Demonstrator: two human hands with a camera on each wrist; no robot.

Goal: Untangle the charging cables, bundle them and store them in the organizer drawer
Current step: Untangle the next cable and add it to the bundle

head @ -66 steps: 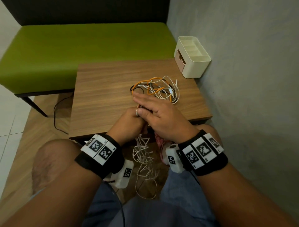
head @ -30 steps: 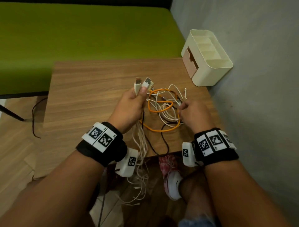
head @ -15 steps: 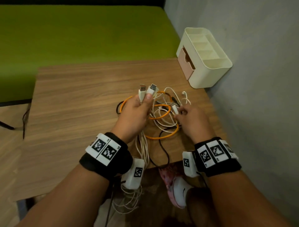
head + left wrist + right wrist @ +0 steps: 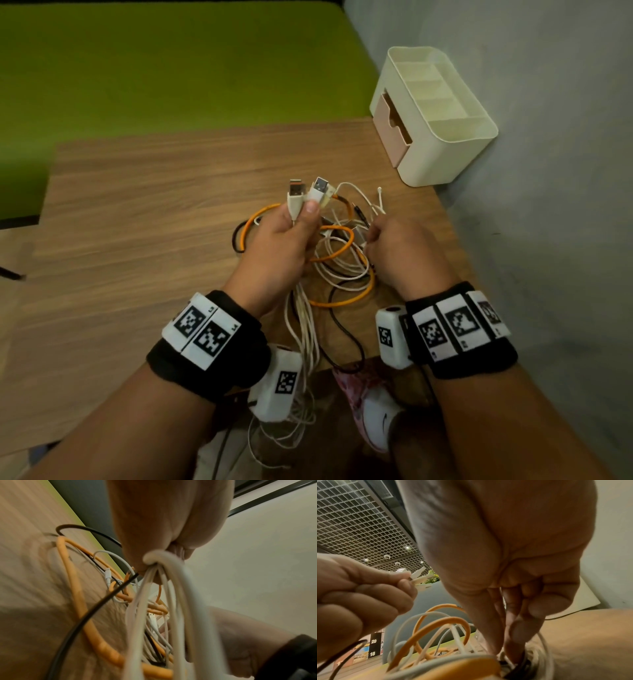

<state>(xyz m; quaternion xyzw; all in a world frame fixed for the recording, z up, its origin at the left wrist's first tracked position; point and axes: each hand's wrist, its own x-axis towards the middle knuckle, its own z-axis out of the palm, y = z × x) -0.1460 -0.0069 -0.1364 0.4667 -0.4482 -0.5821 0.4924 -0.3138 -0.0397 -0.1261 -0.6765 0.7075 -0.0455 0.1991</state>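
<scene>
Left hand (image 4: pixel 281 240) fingers grip white cables (image 4: pixel 305 318); right hand (image 4: pixel 404 253) fingers pinch tangle (image 4: pixel 342 260) strands

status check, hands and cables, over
Left hand grips white cable bundle, two USB plugs up. Right hand picking in orange-white-black tangle. Cream organizer's pink drawer ajar.

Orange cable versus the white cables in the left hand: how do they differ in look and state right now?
The orange cable is thicker and lies looped on the wooden table; the white cables are thinner and gathered in the left hand. The white cables hang off the table edge, while the orange cable stays on top. Two white USB plugs stick up from the hands' grip; the orange cable's ends are not clear. Both run through the same tangle.
</scene>
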